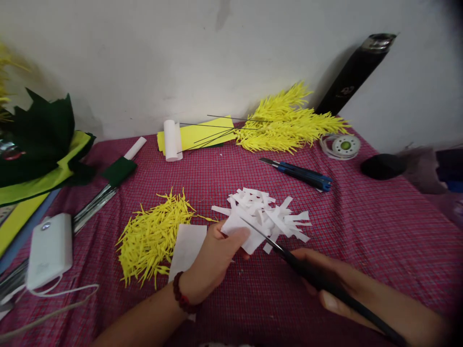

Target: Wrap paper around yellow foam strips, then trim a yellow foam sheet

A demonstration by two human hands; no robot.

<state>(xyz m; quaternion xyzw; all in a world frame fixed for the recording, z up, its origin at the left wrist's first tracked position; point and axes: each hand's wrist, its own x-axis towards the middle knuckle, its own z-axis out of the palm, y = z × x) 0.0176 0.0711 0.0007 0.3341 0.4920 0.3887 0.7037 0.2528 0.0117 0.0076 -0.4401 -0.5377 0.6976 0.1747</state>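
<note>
The white paper piece (253,240) is located at the near edge of a pile of cut white strips (284,217), slightly above the cloth. The left hand (219,253) grips it, thumb on top and fingers beneath. The right hand (336,284) is closed around the black handles of the scissors (287,255); a blade lies across the paper piece, its tip pointing away from the person. Blade opening cannot be determined from this angle.

Left of the left hand, a white sheet (188,246) lies flat, adjoining a heap of yellow twisted strips (154,241). Beyond the white strips, a blue-and-black utility knife (300,174) rests with its blade end toward the left.

At the far edge of the table, a white paper roll (170,140) stands in front of yellow paper (202,132). To its right lie yellow feathery plumes (292,123) with dark wire stems. A tape spool (345,146) sits beside the plumes. A red checked tablecloth (398,226) covers the work surface.
</note>
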